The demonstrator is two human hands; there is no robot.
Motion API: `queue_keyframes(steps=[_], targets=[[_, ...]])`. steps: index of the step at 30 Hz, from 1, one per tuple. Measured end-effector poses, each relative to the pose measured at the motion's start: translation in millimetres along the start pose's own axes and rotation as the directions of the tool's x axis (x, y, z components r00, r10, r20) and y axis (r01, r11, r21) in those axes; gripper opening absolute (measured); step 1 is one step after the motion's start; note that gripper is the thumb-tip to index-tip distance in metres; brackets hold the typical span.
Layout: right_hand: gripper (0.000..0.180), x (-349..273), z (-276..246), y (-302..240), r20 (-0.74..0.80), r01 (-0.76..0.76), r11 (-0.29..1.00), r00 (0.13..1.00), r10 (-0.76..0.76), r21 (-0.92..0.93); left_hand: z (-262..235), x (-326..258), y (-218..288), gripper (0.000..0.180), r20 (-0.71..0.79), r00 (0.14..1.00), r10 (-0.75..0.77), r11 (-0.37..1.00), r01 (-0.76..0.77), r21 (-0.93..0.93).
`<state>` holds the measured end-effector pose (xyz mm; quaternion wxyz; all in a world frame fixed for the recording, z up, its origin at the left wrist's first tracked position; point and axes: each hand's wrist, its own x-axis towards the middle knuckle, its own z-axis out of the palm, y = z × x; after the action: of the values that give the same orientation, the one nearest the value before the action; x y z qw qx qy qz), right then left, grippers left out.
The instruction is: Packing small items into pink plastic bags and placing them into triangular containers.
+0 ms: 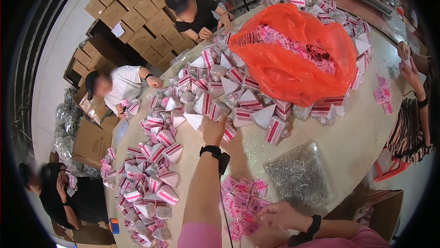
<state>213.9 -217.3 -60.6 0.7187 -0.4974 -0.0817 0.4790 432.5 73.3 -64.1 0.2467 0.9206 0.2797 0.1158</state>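
Packets, labels and boxes around a round table

Pink-and-white triangular packets [215, 97] heap mid-table beside an orange bag [293, 65] of pink labels; more pink labels [243, 200] lie near a clear bag [300, 177]; brown cardboard boxes [137, 10] stack far left.

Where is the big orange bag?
In the head view the orange plastic bag lies open on the round table, upper right of centre, full of pink labels and ringed by small pink-and-white packets, beyond the person's reaching left hand.

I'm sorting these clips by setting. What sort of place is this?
Probably a small packing workshop. Several people sit around a big round table heaped with pink-and-white packets, stacked cardboard boxes line the wall, and an orange bag holds pink labels. The left hand reaches into the heap; the right hand rests on loose labels.
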Motion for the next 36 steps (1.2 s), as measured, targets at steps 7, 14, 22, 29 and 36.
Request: queue_keyframes(steps=[7,14,22,29,36], targets=[[0.016,2.8,6.9,-10.6,0.059,-0.032,0.998,0.998,0.035,-0.052,-43.2,-7.2,-24.5,0.063,0.350,0.920,-0.177,0.884,0.305,-0.355],[0.012,-1.2,31.8,-24.7,0.041,0.130,0.963,0.991,-0.124,-0.237,-133.1,-156.6,-57.9,0.052,0.281,0.946,0.159,0.191,0.250,-0.949],[0.014,-3.0,113.0,-60.6,0.218,0.436,0.711,0.898,-0.382,-0.552,-151.6,-304.0,-101.0,0.052,0.241,0.960,0.142,-0.329,0.276,-0.903],[0.020,-12.1,163.4,-57.6,0.379,0.588,0.426,0.791,-0.480,-0.688,-176.7,-347.3,-97.3,0.047,0.039,0.999,-0.023,-0.219,0.033,-0.975],[0.021,-14.6,181.4,-51.4,0.479,0.660,0.208,0.694,-0.538,-0.722,-185.4,-361.2,-90.9,0.048,-0.062,0.990,-0.127,-0.234,-0.091,-0.968]])
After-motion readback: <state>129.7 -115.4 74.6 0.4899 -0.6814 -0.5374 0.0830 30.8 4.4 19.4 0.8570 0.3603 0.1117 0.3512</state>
